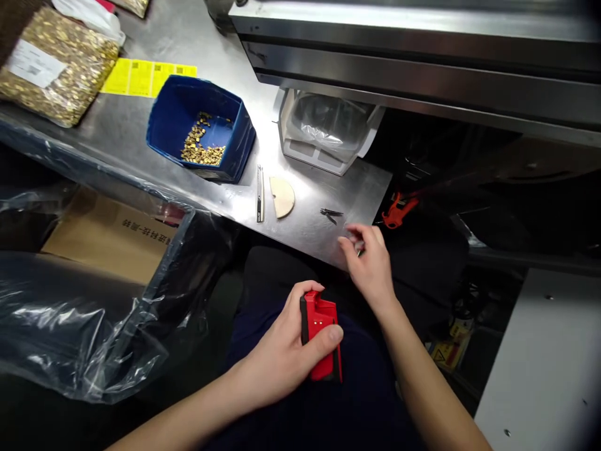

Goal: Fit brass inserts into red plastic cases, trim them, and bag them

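Observation:
My left hand (286, 351) grips a small red plastic device (322, 335) over my lap, thumb across its front. My right hand (369, 263) hovers at the near edge of the steel table (300, 232), fingers pinched on a small thin metal piece I cannot make out. Just beyond it on the table lies a small dark metal clip (331, 214). Further left lie a beige half-round piece (282, 196) and a slim metal utility knife (260, 193).
A blue bin (166, 122) with several small brass parts stands on the table's left. A bag of brass parts (56, 66) and yellow labels (145, 76) lie behind it. A white bin with clear plastic (323, 128) sits under a steel machine (422, 44). An orange tool (398, 211) hangs right; plastic-wrapped boxes (103, 313) stand left.

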Demonstrator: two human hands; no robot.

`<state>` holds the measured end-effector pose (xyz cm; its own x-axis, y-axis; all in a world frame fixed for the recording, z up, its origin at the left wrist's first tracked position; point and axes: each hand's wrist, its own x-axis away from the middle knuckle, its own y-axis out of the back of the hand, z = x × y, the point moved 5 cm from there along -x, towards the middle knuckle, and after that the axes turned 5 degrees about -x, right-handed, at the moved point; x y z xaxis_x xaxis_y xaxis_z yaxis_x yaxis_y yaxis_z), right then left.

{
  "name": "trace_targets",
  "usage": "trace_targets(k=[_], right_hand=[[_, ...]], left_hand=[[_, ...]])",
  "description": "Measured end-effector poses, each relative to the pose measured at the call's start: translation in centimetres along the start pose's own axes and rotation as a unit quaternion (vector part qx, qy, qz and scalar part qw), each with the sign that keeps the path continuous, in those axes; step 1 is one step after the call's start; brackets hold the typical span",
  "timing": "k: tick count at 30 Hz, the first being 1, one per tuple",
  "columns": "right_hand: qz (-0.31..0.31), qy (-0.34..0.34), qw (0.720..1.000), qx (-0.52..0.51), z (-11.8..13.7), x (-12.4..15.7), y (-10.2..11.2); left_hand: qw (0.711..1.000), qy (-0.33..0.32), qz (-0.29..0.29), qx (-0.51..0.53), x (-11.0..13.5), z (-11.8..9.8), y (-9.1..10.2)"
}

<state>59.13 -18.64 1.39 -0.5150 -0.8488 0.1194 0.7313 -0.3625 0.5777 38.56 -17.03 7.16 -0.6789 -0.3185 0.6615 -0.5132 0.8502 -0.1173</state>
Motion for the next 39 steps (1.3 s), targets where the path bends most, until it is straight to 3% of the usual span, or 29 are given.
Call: trace_targets(k=[2, 3, 5, 7, 11, 17, 23, 27, 29, 34, 37, 39], right_hand=[[0.063, -0.027, 0.994, -0.085, 1.9, 3.1, 1.9], [0.125, -0.036, 0.984, -0.125, 2.9, 4.7, 2.3], [0.265, -0.038, 0.948, -0.172, 4.9, 7.9, 2.2], [0.335, -0.025, 0.928, -0.163, 6.2, 10.2, 1.6], [0.278, 0.008, 0.954, -0.114, 6.2, 11.2, 0.2], [0.265, 0.007, 0.954, -0.142, 4.9, 11.0, -0.1], [0.253, -0.013, 0.955, -0.156, 4.1, 11.9, 0.1], [0.245, -0.035, 0.952, -0.181, 3.7, 12.2, 0.2], [0.239, -0.048, 0.950, -0.194, 3.6, 12.2, 0.3], [0.224, -0.103, 0.938, -0.242, 3.5, 12.0, 0.7], [0.225, -0.133, 0.931, -0.254, 3.8, 11.8, 1.0], [0.229, -0.142, 0.930, -0.250, 4.2, 11.6, 1.2]], left_hand=[[1.000, -0.002, -0.027, -0.013, -0.3, 0.2, 0.2], [0.999, -0.003, -0.040, -0.017, -0.5, 0.2, 0.3], [0.997, -0.007, -0.069, -0.027, -0.9, 0.3, 0.6], [0.995, -0.009, -0.092, -0.042, -1.4, 0.4, 0.9], [0.996, -0.005, -0.094, -0.005, -2.7, 1.0, 1.3], [0.987, -0.060, -0.116, 0.091, -4.2, 1.5, 1.4], [0.981, -0.103, -0.140, 0.087, -4.8, 1.4, 1.0], [0.977, -0.137, -0.160, 0.017, -4.7, 1.3, 1.2], [0.976, -0.171, -0.133, -0.015, -4.5, 1.0, 1.1], [0.975, -0.215, 0.006, -0.055, -3.5, 0.7, 0.5], [0.968, -0.244, 0.058, -0.032, -3.2, 0.7, 0.1], [0.971, -0.229, 0.073, 0.007, -3.3, 0.9, -0.3]])
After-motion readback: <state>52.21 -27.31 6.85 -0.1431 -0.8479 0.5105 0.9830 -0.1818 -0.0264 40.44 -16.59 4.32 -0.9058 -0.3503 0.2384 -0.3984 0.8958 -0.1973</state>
